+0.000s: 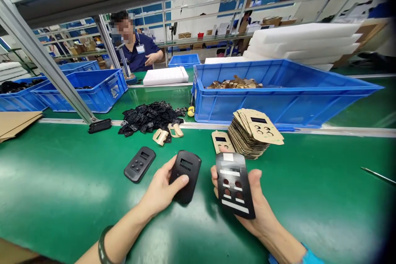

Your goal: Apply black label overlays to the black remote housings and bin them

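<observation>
My left hand (162, 187) grips a black device housing (188, 173), its thumb lying over the front below a small display window. In my right hand (258, 206) is a glossy black face panel (233, 187) with several round holes and white strips, held tilted above the table. Left of my left hand, a second black housing (140, 164) with a window and several round buttons lies on the green table (102, 181). A stack of beige-backed panels (250, 136) stands just behind my right hand, and one single panel (220, 139) lies against its left side.
A pile of small black parts (148, 116) and peeled beige backing pieces (161, 136) lie behind my left hand. A large blue bin (241, 105) stands beyond the stack. A metal tool (377, 175) lies far right. A person (137, 51) is across the table.
</observation>
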`<action>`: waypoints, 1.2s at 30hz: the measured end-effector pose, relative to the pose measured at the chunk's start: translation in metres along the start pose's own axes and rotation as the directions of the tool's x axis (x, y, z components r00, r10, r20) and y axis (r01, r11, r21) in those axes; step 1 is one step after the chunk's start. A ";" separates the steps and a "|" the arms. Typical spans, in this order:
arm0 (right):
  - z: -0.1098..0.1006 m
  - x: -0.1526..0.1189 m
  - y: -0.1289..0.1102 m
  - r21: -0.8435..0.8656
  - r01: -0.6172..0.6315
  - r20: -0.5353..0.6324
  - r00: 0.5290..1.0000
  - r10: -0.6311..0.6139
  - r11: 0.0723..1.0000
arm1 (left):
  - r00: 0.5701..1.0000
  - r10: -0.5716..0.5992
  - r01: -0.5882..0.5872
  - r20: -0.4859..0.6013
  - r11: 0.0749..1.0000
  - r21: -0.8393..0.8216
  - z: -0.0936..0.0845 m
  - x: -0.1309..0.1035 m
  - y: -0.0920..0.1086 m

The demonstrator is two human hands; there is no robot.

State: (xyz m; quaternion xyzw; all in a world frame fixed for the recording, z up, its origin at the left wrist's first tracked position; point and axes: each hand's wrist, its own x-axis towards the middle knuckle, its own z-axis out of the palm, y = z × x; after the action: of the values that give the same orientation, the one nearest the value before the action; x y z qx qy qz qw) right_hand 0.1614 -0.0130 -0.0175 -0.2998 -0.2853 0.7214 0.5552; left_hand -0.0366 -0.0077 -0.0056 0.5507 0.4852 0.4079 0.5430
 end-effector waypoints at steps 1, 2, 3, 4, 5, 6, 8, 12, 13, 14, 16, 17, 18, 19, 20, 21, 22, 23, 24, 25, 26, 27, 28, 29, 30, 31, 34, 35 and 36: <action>0.001 -0.001 0.000 0.012 -0.017 0.016 1.000 0.017 1.000 | 0.999 -0.022 0.028 0.039 0.987 -0.158 0.003 -0.001 0.001; 0.001 -0.001 0.000 0.023 -0.030 0.022 0.999 0.030 0.999 | 0.997 -0.046 0.062 0.063 0.958 -0.279 0.005 -0.002 0.002; 0.001 -0.001 0.000 0.033 -0.041 0.019 0.999 0.040 0.999 | 0.995 -0.073 0.093 0.068 0.929 -0.359 0.008 -0.003 0.002; 0.001 -0.001 -0.001 0.043 -0.051 0.006 0.999 0.051 0.998 | 0.993 -0.106 0.120 0.056 0.905 -0.409 0.010 -0.005 0.003; 0.001 -0.001 -0.002 0.051 -0.061 -0.012 0.998 0.061 0.997 | 0.989 -0.140 0.143 0.039 0.883 -0.446 0.011 -0.006 0.004; 0.001 0.000 -0.003 0.061 -0.068 -0.033 0.997 0.070 0.996 | 0.985 -0.173 0.160 0.018 0.863 -0.480 0.012 -0.007 0.004; 0.001 0.002 -0.006 0.091 -0.074 -0.071 0.994 0.081 0.993 | 0.975 -0.216 0.152 -0.053 0.823 -0.548 0.009 -0.007 0.005; -0.003 0.006 -0.017 0.178 -0.043 -0.144 0.987 0.069 0.983 | 0.928 -0.214 -0.022 -0.304 0.784 -0.620 -0.011 -0.001 0.011; -0.004 0.006 -0.020 0.197 -0.032 -0.161 0.985 0.064 0.980 | 0.910 -0.200 -0.075 -0.364 0.783 -0.618 -0.017 0.001 0.013; -0.005 0.007 -0.023 0.211 -0.019 -0.178 0.982 0.058 0.977 | 0.893 -0.188 -0.118 -0.410 0.780 -0.614 -0.023 0.002 0.016; -0.007 0.008 -0.029 0.214 0.012 -0.221 0.975 0.037 0.977 | 0.872 -0.180 -0.166 -0.456 0.767 -0.620 -0.031 0.003 0.020; -0.007 0.008 -0.032 0.198 0.031 -0.246 0.969 0.019 0.980 | 0.869 -0.185 -0.173 -0.460 0.756 -0.631 -0.033 0.003 0.022; -0.006 0.008 -0.034 0.169 0.050 -0.267 0.964 -0.003 0.984 | 0.868 -0.193 -0.174 -0.457 0.745 -0.644 -0.034 0.003 0.024; -0.006 0.007 -0.036 0.133 0.064 -0.282 0.959 -0.024 0.989 | 0.869 -0.202 -0.171 -0.452 0.734 -0.657 -0.034 0.002 0.025; -0.005 0.007 -0.038 0.095 0.074 -0.286 0.957 -0.044 0.993 | 0.872 -0.209 -0.165 -0.443 0.726 -0.667 -0.034 0.002 0.026; -0.005 0.007 -0.039 0.062 0.081 -0.278 0.959 -0.060 0.995 | 0.875 -0.216 -0.154 -0.433 0.724 -0.672 -0.032 0.001 0.027; -0.005 0.007 -0.040 0.040 0.085 -0.266 0.961 -0.071 0.996 | 0.878 -0.223 -0.140 -0.423 0.727 -0.673 -0.031 0.000 0.027; -0.005 0.007 -0.040 0.030 0.086 -0.251 0.965 -0.075 0.996 | 0.882 -0.231 -0.121 -0.411 0.731 -0.671 -0.029 0.000 0.026; -0.006 0.006 -0.040 0.033 0.082 -0.236 0.969 -0.072 0.996 | 0.888 -0.242 -0.097 -0.392 0.734 -0.672 -0.026 -0.001 0.024; -0.007 0.006 -0.039 0.046 0.078 -0.225 0.972 -0.066 0.996 | 0.896 -0.253 -0.069 -0.365 0.732 -0.678 -0.023 -0.001 0.022; -0.008 0.007 -0.037 0.065 0.069 -0.214 0.975 -0.054 0.996 | 0.904 -0.266 -0.040 -0.333 0.725 -0.688 -0.020 -0.001 0.020; -0.008 0.007 -0.035 0.083 0.059 -0.205 0.978 -0.041 0.995 | 0.914 -0.278 -0.009 -0.294 0.713 -0.701 -0.016 -0.001 0.017; -0.008 0.006 -0.033 0.100 0.049 -0.200 0.979 -0.029 0.994 | 0.924 -0.289 0.023 -0.252 0.699 -0.714 -0.012 -0.001 0.014; -0.007 0.006 -0.031 0.108 0.039 -0.202 0.979 -0.017 0.993 | 0.930 -0.301 0.057 -0.212 0.686 -0.725 -0.008 -0.002 0.012; -0.004 0.006 -0.029 0.102 0.024 -0.213 0.977 -0.002 0.995 | 0.934 -0.313 0.090 -0.174 0.674 -0.733 -0.003 -0.002 0.009; -0.001 0.005 -0.026 0.079 0.000 -0.229 0.973 0.018 0.997 | 0.935 -0.325 0.120 -0.139 0.662 -0.739 0.002 -0.003 0.007; 0.008 0.003 -0.019 -0.067 -0.074 -0.260 0.964 0.054 0.995 | 0.937 -0.347 0.193 -0.048 0.628 -0.754 0.016 -0.008 0.001; 0.010 0.003 -0.016 -0.131 -0.080 -0.251 0.967 0.045 0.988 | 0.938 -0.346 0.210 -0.022 0.620 -0.756 0.020 -0.010 0.000; 0.011 0.004 -0.013 -0.196 -0.070 -0.233 0.972 0.023 0.978 | 0.941 -0.340 0.222 0.000 0.616 -0.755 0.023 -0.012 -0.001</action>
State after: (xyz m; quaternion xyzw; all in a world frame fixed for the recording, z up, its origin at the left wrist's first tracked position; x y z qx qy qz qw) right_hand 0.1601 -0.0074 -0.0010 -0.4428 -0.2842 0.6619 0.5339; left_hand -0.0165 -0.0239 -0.0080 0.1661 0.3933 0.5184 0.7409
